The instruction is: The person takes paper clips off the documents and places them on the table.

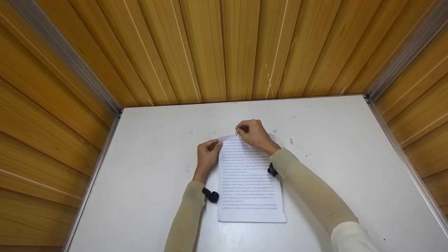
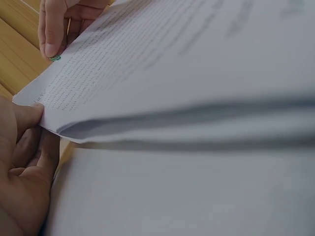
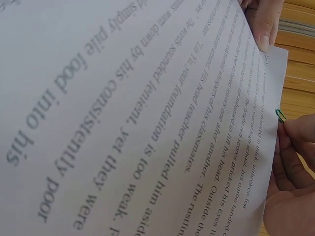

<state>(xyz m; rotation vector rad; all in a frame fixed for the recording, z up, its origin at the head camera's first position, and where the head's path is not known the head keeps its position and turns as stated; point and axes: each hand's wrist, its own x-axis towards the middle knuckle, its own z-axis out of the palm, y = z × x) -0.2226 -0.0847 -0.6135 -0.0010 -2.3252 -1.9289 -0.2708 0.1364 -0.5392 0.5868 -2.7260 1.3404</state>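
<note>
A small stack of printed paper sheets (image 1: 249, 182) lies on the white table, its far end lifted a little. My left hand (image 1: 208, 155) pinches the sheets at their far left corner, thumb on top and fingers beneath, as the left wrist view shows. Between thumb and fingertips of my right hand (image 1: 253, 134) is a green paper clip (image 3: 280, 115), held at the sheets' top edge. In the right wrist view the clip's looped end touches or overlaps that edge; how far it sits on the paper I cannot tell.
Another paper clip (image 1: 291, 141), reddish, lies on the white table (image 1: 147, 168) to the right of the sheets. Wood-patterned walls (image 1: 238, 52) stand behind and on both sides. Dark wrist cameras are strapped to both forearms.
</note>
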